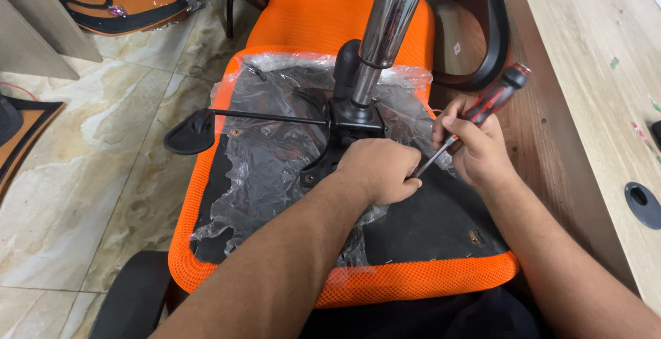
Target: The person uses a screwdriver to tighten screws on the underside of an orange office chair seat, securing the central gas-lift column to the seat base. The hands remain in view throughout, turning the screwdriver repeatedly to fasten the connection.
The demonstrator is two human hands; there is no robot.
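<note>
While a screwdriver (482,115) with a red-and-black handle is gripped in the closed fingers (463,127) of the right hand (475,149), its metal shaft is angled down and leftward to the left hand (379,170). That hand is curled palm-down on the underside of an upturned orange chair seat (344,270); whether anything is pinched beneath its fingers cannot be told. Just beyond the left knuckles, a black mechanism plate (348,122) and a chrome gas-lift column (385,22) are seen, wrapped loosely in clear plastic film (268,160). Leftward of the fingers, a black lever (200,129) is extended over marble floor tiles (82,173). To the right, a wooden desk (585,70) is shown
</note>
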